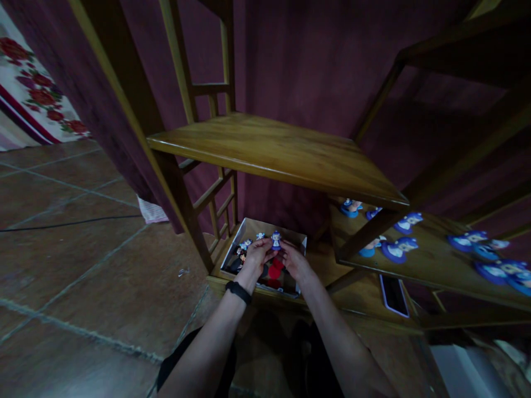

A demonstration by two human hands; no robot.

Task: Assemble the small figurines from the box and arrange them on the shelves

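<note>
A small figurine (276, 239) in blue and white stands upright between the fingers of both hands, over an open cardboard box. My left hand (258, 255), with a black band on its wrist, pinches it from the left. From the right, my right hand (291, 258) has its fingertips closed on the same figurine. Several more figurines (245, 244) lie in the left part of the box (303, 243), some white and blue, some dark. Red pieces (274, 270) are in the box below my hands, partly hidden by them.
The box sits on the low shelf of a wooden rack, under a higher shelf board (265, 145). To the right, several blue-based figurines (399, 249) rest on another shelf (431, 265). A phone (394, 295) lies below them. Wooden posts (176, 193) frame the left side.
</note>
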